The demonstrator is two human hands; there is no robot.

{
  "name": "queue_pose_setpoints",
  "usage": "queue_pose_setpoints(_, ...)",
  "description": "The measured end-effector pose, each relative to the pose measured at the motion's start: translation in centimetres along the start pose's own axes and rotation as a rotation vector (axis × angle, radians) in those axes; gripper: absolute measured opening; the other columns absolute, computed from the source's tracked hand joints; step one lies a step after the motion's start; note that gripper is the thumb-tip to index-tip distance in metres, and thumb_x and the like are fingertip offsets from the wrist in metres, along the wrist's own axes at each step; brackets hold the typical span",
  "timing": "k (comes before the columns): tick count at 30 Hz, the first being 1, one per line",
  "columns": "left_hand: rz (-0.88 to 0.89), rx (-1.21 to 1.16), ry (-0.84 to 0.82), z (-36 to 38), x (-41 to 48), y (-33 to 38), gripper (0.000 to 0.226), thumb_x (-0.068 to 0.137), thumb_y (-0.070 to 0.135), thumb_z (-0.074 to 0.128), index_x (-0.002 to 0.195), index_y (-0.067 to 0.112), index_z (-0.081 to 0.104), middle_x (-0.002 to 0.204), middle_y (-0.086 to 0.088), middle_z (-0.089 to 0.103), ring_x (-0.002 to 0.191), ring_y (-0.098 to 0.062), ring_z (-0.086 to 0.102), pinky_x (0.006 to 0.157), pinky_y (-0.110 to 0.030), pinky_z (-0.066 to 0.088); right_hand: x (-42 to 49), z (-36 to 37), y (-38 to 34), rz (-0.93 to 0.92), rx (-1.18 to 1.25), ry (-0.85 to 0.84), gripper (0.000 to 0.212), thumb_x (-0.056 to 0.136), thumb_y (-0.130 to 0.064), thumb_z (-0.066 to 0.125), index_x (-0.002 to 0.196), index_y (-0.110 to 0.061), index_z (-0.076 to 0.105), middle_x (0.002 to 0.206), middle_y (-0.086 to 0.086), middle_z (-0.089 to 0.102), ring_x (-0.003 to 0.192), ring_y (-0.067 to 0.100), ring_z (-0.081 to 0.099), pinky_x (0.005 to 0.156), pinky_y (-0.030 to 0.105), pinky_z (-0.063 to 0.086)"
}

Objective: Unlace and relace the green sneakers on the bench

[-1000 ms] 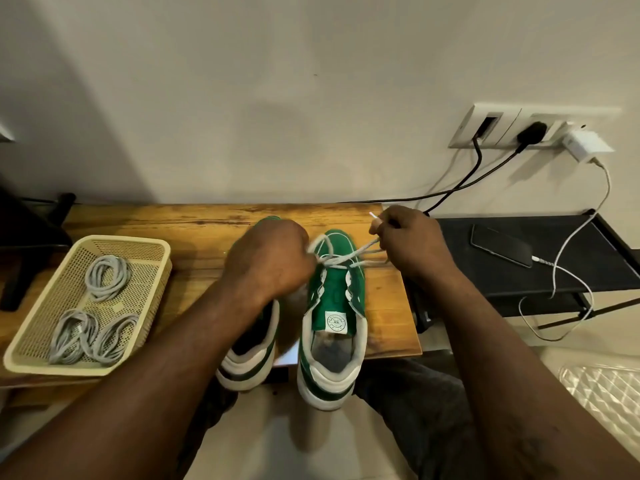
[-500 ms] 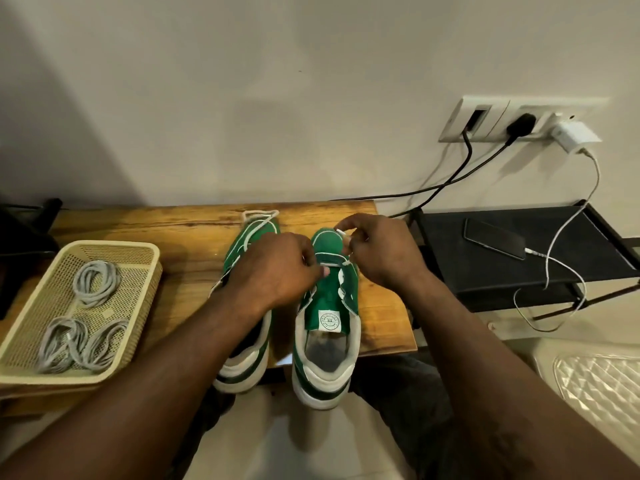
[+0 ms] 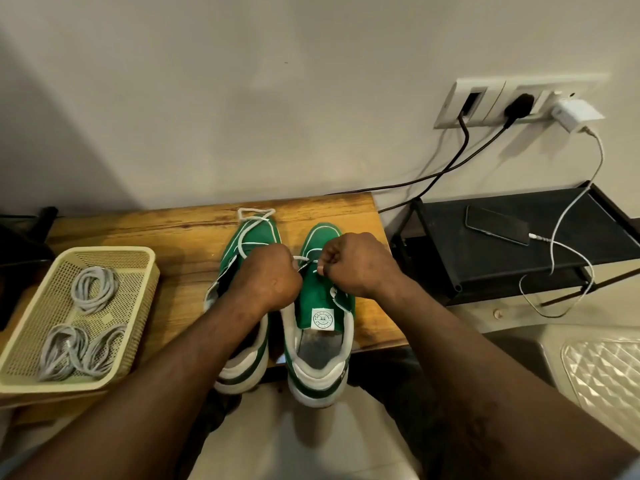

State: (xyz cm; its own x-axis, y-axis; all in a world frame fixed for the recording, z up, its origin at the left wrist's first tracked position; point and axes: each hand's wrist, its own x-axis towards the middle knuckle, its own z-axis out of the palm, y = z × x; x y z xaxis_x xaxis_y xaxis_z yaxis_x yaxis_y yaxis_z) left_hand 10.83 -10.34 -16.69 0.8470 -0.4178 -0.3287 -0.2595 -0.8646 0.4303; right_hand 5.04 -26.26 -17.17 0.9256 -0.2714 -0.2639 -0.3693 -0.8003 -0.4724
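Wooden bench [image 3: 173,233] stands against the wall. On it: 2 green sneakers side by side, toes twd the wall, heels past the front edge: left sneaker [image 3: 254,237], right sneaker [image 3: 322,299]. Yellow perforated basket [image 3: 145,258] sits at bench's left end. Black rack [image 3: 450,244] beside bench carries a phone [image 3: 497,225].

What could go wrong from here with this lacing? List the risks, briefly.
1. The heels of the right sneaker and left sneaker overhang the front edge of the bench. A hard tug on the white lace, held by the left hand and right hand, could tip the right sneaker off.
2. The left forearm lies over the left sneaker and might nudge it off too.
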Motion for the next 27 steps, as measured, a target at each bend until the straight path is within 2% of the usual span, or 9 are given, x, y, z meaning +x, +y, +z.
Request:
queue_pose_setpoints(2, 0.014, -0.006, -0.002, 0.1, 0.2, -0.4, 0.014, 0.094, 0.012, 0.06, 0.098, 0.015, 0.073, 0.096, -0.005, 0.071, 0.091, -0.024, 0.065, 0.079, -0.034, 0.054, -0.1, 0.1, -0.1, -0.01, -0.037, -0.004, 0.002, 0.089, -0.031, 0.075, 0.089, -0.031, 0.077, 0.095, -0.009, 0.075, 0.091, 0.017, 0.068, 0.079, 0.038, 0.061)
queue_pose_setpoints(7, 0.031, -0.018, -0.025, 0.2, 0.2, -0.7, 0.019, 0.09, 0.007, 0.067, 0.092, 0.026, 0.07, 0.095, 0.004, 0.07, 0.086, -0.015, 0.063, 0.072, -0.028, 0.046, -0.5, 0.4, -0.2, -0.042, -0.177, 0.019, 0.006, 0.092, -0.031, 0.071, 0.094, -0.032, 0.076, 0.098, -0.006, 0.073, 0.09, 0.019, 0.067, 0.076, 0.037, 0.06)
queue_pose_setpoints(10, 0.095, 0.028, 0.029, 0.7, -0.5, -0.5, 0.019, 0.091, 0.014, 0.069, 0.096, 0.032, 0.066, 0.094, 0.005, 0.071, 0.086, -0.017, 0.065, 0.072, -0.03, 0.051, -0.6, 0.4, -0.2, -0.048, -0.227, 0.035, 0.006, 0.093, -0.033, 0.071, 0.096, -0.032, 0.076, 0.097, -0.006, 0.072, 0.089, 0.018, 0.067, 0.071, 0.032, 0.057)
queue_pose_setpoints(13, 0.179, 0.12, 0.069, 1.6, -1.5, -0.2, 0.031, 0.086, 0.029, 0.08, 0.11, 0.031, 0.06, 0.099, 0.003, 0.07, 0.085, -0.021, 0.066, 0.072, -0.033, 0.057, -0.6, 0.3, -0.2, -0.042, -0.2, 0.032, 0.006, 0.093, -0.031, 0.071, 0.096, -0.033, 0.076, 0.098, -0.007, 0.071, 0.089, 0.017, 0.066, 0.059, 0.026, 0.044)
queue_pose_setpoints(16, 0.2, 0.132, 0.142, 2.1, -1.8, 0.2, 0.031, 0.09, 0.021, 0.075, 0.116, 0.029, 0.059, 0.101, -0.003, 0.072, 0.085, -0.026, 0.068, 0.072, -0.036, 0.059, -0.7, 0.3, -0.1, -0.066, -0.196, 0.04, 0.007, 0.093, -0.029, 0.072, 0.099, -0.033, 0.075, 0.103, -0.005, 0.071, 0.093, 0.017, 0.065, 0.054, 0.024, 0.031)
queue_pose_setpoints(18, 0.146, 0.009, 0.15, 2.0, -1.6, 0.1, 0.028, 0.09, 0.014, 0.074, 0.111, 0.028, 0.063, 0.099, -0.001, 0.073, 0.088, -0.024, 0.068, 0.073, -0.034, 0.057, -0.7, 0.3, -0.2, -0.077, -0.165, 0.06, 0.008, 0.092, -0.03, 0.075, 0.099, -0.033, 0.074, 0.103, -0.006, 0.072, 0.097, 0.017, 0.065, 0.057, 0.026, 0.035)
queue_pose_setpoints(21, -0.045, -0.293, 0.086, 1.4, -1.3, -0.2, 0.022, 0.089, 0.009, 0.078, 0.1, 0.025, 0.069, 0.097, 0.005, 0.071, 0.089, -0.015, 0.066, 0.069, -0.028, 0.047, -0.6, 0.4, -0.2, -0.065, -0.081, 0.089, 0.007, 0.09, -0.032, 0.077, 0.098, -0.033, 0.077, 0.101, -0.008, 0.074, 0.098, 0.015, 0.064, 0.068, 0.028, 0.044)
queue_pose_setpoints(24, -0.165, -0.5, 0.025, 1.1, -1.0, -0.3, 0.019, 0.092, 0.002, 0.074, 0.093, 0.021, 0.071, 0.093, 0.002, 0.071, 0.085, -0.013, 0.065, 0.065, -0.027, 0.044, -0.5, 0.3, -0.3, -0.056, -0.053, 0.103, 0.008, 0.092, -0.032, 0.073, 0.098, -0.034, 0.079, 0.1, -0.009, 0.073, 0.09, 0.013, 0.057, 0.068, 0.028, 0.044)
queue_pose_setpoints(27, -0.213, -0.578, 0.001, 1.0, -0.9, -0.2, 0.017, 0.094, -0.002, 0.071, 0.097, 0.015, 0.07, 0.09, -0.002, 0.068, 0.075, -0.012, 0.059, 0.057, -0.026, 0.04, -0.3, 0.6, -0.3, -0.058, -0.047, 0.103, 0.01, 0.091, -0.031, 0.071, 0.097, -0.033, 0.079, 0.099, -0.007, 0.073, 0.092, 0.015, 0.062, 0.065, 0.027, 0.044)
